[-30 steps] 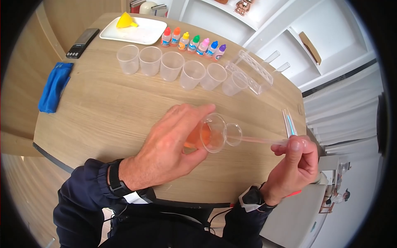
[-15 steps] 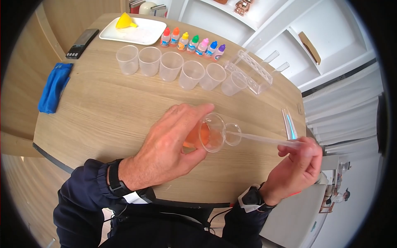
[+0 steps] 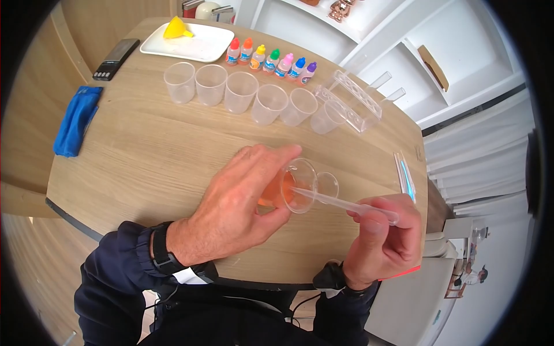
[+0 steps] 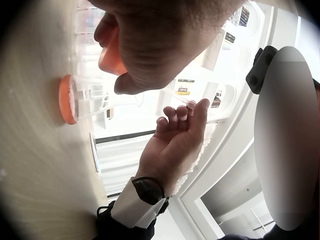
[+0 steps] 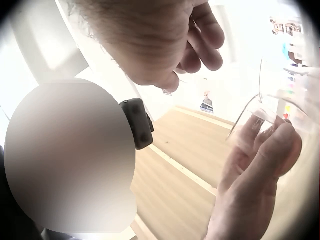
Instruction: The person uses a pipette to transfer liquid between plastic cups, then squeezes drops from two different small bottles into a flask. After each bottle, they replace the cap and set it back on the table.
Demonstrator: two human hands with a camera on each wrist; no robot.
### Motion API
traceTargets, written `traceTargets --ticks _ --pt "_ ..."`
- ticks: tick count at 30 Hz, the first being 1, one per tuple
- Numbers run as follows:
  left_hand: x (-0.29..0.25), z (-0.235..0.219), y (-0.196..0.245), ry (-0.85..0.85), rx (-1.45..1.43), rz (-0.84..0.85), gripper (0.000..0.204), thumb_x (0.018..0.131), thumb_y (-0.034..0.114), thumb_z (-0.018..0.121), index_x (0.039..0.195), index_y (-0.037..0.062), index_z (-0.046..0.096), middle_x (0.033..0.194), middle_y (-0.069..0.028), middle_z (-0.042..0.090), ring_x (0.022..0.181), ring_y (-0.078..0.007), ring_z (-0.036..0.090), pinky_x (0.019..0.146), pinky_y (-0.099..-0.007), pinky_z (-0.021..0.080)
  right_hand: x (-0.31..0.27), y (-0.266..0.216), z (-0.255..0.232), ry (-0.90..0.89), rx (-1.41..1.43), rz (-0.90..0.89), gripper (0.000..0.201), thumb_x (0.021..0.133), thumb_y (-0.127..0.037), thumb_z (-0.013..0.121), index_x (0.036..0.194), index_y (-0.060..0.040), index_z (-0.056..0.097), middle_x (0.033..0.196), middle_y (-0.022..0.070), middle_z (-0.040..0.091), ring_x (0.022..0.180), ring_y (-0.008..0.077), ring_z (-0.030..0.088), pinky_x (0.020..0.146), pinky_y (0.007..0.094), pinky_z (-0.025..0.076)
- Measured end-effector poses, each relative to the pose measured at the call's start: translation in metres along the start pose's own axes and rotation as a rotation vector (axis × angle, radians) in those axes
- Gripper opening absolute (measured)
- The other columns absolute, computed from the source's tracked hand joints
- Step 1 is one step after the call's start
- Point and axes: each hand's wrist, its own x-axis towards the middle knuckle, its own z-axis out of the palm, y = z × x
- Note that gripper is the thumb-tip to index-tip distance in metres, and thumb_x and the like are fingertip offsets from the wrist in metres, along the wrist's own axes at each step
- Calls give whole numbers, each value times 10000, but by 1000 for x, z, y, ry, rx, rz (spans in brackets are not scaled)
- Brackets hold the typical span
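In the head view the left hand grips a clear glass beaker of orange liquid, its mouth turned toward the right. A translucent plastic pipette is pinched between the thumb and fingers of the right hand, with its tip inside the beaker's mouth. Close beside the beaker is the round mouth of a second glass vessel. The left wrist view shows that vessel standing on the table with orange liquid at its bottom, below the beaker in the left hand.
Several plastic cups stand in a row beyond the hands, with small colour-capped bottles behind them. A clear rack is at the back right, wrapped sticks at the right. Farther left are a tray, scale and blue cloth.
The right hand has moved left, bringing the pipette's tip from the second vessel's mouth into the beaker's mouth. The left hand and beaker have stayed nearly still.
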Motion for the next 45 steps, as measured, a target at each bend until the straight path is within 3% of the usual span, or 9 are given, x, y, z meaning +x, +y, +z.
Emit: traceTargets --ticks 7,10,16,27,39,45 --pt "0 -1 2 -14 -4 -18 734 808 -6 833 1492 -5 565 1117 -184 655 1097 -405 644 959 -473 553 -3 3 2 -25 -57 -45 209 891 51 898 1012 4 735 903 147 789 756 190 686 679 291 536" --pt "-1 0 1 7 20 -11 800 793 27 923 1521 13 591 1149 -167 701 1060 -355 679 941 -442 555 -3 4 2 -30 -66 -54 200 898 39 900 1004 0 734 888 147 793 739 184 686 660 291 535" --pt "0 0 0 2 16 6 744 807 1 842 1497 -5 565 1120 -188 652 1095 -405 644 961 -475 551 -3 5 2 -29 -61 -50 178 916 26 892 999 -2 737 866 138 791 736 175 683 652 287 531" --pt "0 -1 1 -6 -3 -11 728 811 2 837 1487 -10 567 1103 -187 650 1080 -403 645 953 -475 550 -2 7 9 47 23 14 162 923 30 888 979 14 737 840 124 775 746 170 657 674 269 511" --pt "1 -1 1 2 1 2 724 811 -2 840 1482 -11 568 1098 -185 662 1084 -403 653 950 -476 556 0 5 3 33 34 111 276 882 -94 956 1034 40 768 930 110 753 822 185 643 766 305 495" --pt "0 -1 0 -9 3 -6 727 809 -6 839 1483 -7 568 1122 -189 659 1089 -404 649 954 -479 553 4 4 -3 67 95 93 293 961 -179 891 1069 35 722 920 139 736 763 195 666 699 298 524"
